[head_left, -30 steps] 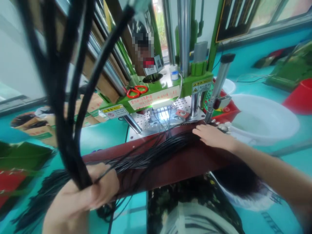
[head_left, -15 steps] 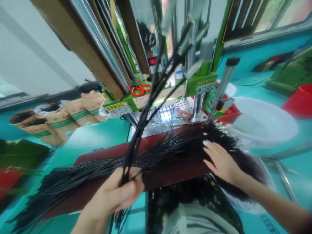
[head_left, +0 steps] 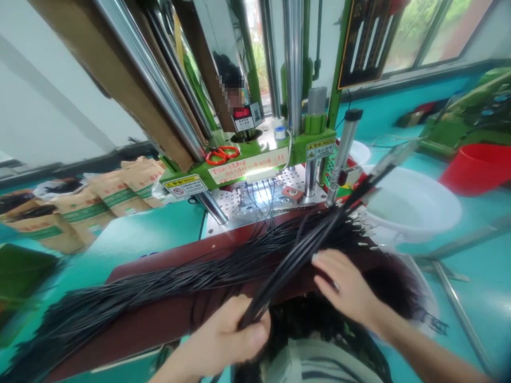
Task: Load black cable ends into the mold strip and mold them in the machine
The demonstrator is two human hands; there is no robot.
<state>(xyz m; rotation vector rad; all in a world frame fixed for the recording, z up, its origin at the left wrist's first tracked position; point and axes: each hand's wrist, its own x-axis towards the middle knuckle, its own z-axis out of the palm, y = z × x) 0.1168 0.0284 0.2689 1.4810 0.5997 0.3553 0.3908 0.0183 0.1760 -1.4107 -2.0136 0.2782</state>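
Note:
A bunch of black cables [head_left: 295, 258] is gripped near its lower end by my left hand [head_left: 239, 330], with fingers and thumb wrapped round it. The bunch slants up to the right, and its pale tips blur over the white tub. My right hand [head_left: 347, 284] is close beside the bunch, fingers apart and slightly bent; whether the fingertips touch the cables I cannot tell. Behind both hands, a long heap of black cables [head_left: 159, 282] lies across a dark red board [head_left: 139, 332]. Light connector ends [head_left: 361, 226] stick out at the heap's right end.
A green press machine [head_left: 239, 165] with metal posts and a lit plate stands ahead. Orange-handled scissors [head_left: 221, 155] lie on it. To the right are a white tub [head_left: 423, 207], a red bucket [head_left: 475, 170] and a metal bar frame [head_left: 459, 298]. Paper sacks [head_left: 88, 202] stand left.
The bunch in my left hand has swung from nearly upright down to the right. My left hand has moved right, and my right hand has shifted left, off the heap's right end towards the bunch.

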